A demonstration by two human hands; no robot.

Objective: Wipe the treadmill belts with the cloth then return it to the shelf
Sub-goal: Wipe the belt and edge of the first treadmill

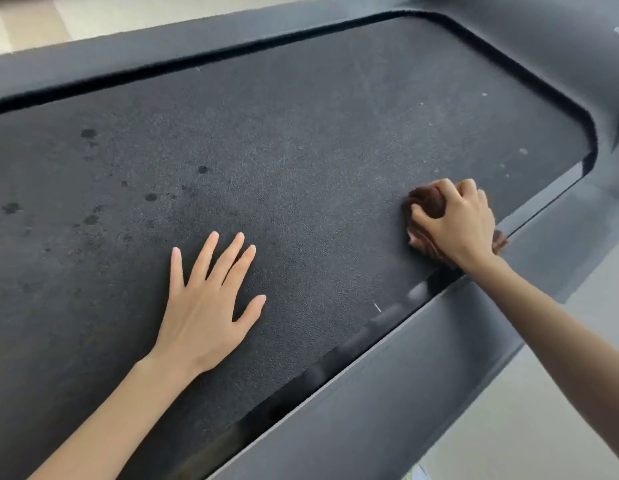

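Left hand [204, 306] flat — belt [301, 133] spotted.

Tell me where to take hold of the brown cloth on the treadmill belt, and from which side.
Take the cloth by its bunched-up middle, coming straight down from above, as the right hand does now with fingers curled over the wad. It lies crumpled on the belt near the side rail, so the raised folds probably give the surest hold.
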